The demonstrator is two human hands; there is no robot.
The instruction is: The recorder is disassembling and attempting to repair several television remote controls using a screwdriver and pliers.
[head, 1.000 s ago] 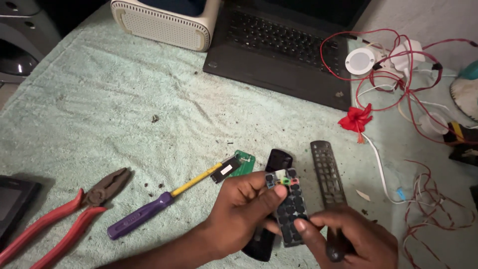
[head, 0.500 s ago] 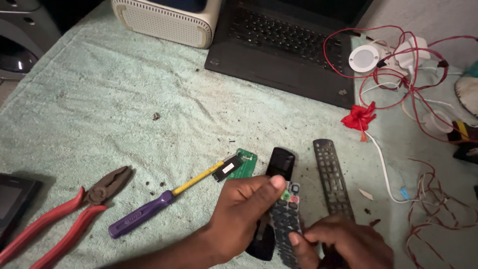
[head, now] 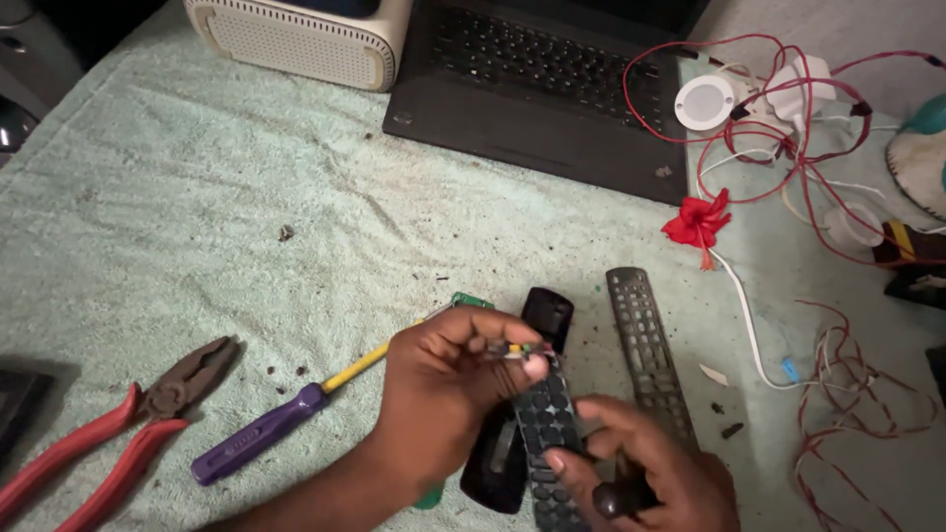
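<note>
The left hand [head: 443, 379] holds the top end of a dark rubber button pad [head: 547, 433]. Its grip is pinching that end between the thumb and the fingers. The right hand [head: 650, 473] holds the lower part of the pad. Its fingers press on the pad's side, and the same hand also curls round a small dark thing that is too hidden to tell.

The pad is long and thin. Its long way runs from near the person up and away. The top end points away, toward the laptop [head: 542, 79], and leans a little to the left. The side with the round bumps faces up. The pad is lifted just above a black remote shell [head: 507, 463] that lies under it on the surface. Another black shell piece [head: 547, 315] sits just past the fingers.

Just to the right lies a grey remote [head: 645, 345], also pointing away. A small green board [head: 473, 299] peeks out behind the left hand. A screwdriver [head: 266, 433] with a purple handle and yellow shaft lies to the left, with its tip going under the hand. Red pliers [head: 108, 433] lie further left.

The surface is covered with a pale green towel [head: 197, 197] with little dark crumbs on it. At the far edge stand the laptop and a white box with tiny holes [head: 296, 39]. On the right are tangled red wires [head: 788, 128], a white round thing [head: 705, 101] and a red flower [head: 698, 222]. The room is dim.
</note>
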